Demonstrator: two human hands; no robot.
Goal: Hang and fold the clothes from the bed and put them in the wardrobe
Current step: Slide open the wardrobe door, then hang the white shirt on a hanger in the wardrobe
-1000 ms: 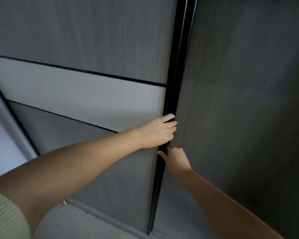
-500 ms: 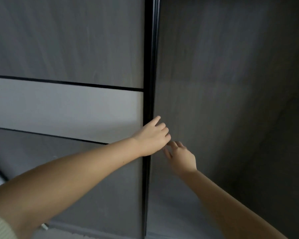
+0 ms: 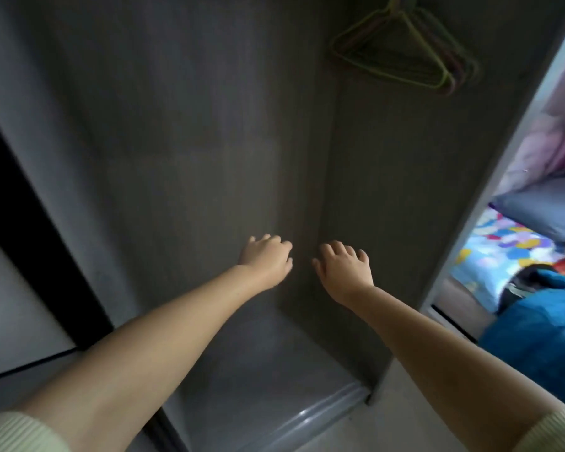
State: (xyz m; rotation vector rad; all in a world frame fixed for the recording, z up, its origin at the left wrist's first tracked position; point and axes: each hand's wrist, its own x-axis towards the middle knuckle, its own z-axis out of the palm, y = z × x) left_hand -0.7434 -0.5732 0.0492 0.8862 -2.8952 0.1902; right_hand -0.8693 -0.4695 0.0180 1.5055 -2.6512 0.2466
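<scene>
With the dark grey wooden wardrobe [image 3: 209,158] open and both the left hand [image 3: 266,261] and right hand [image 3: 344,269] loose-fingered and empty, reach first for the blurred, seemingly plastic pastel hangers [image 3: 405,47] overhead, then fetch the blue clothes [image 3: 542,321] off the patterned bed [image 3: 490,252] at right.

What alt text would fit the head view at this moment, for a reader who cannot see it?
Two bare hands, left hand and right hand, reach with loosely spread fingers into an open grey wardrobe, holding nothing. Empty hangers hang at upper right; a bed with clothes lies beyond the wardrobe's right side.
</scene>
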